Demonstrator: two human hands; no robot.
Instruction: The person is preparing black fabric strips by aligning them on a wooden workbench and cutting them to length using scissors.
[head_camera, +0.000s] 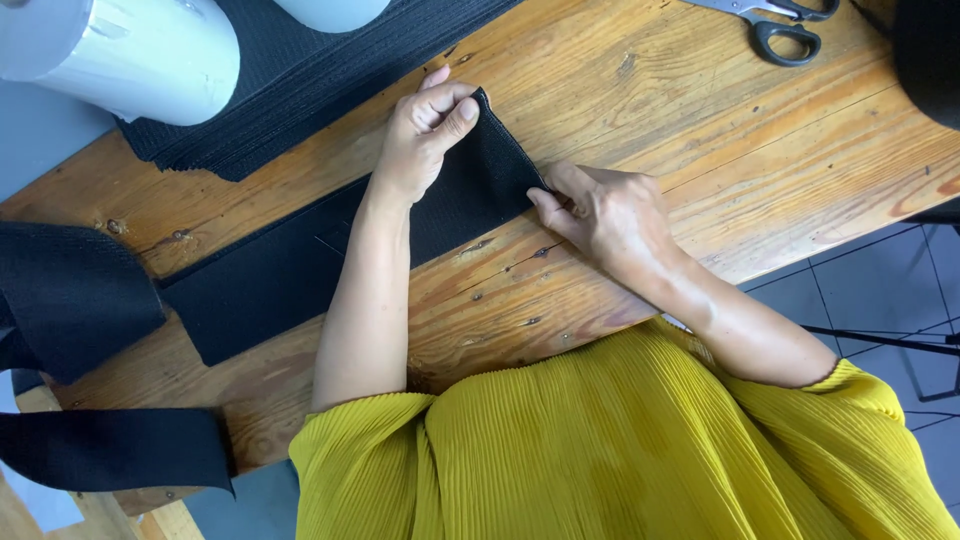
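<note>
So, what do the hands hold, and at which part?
Both pinch the black band at its end: left hand the far corner, right hand the near corner.

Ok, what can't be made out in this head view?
- Wide black woven strap: its end is folded under the left hand and right hand, so the edge is hidden; its far run drops off the wooden table.
- Grey-handled scissors: blades cut off by the top edge.
- White rolls: cropped at the top.
- Stack of black woven pieces: count too fine to tell.
</note>
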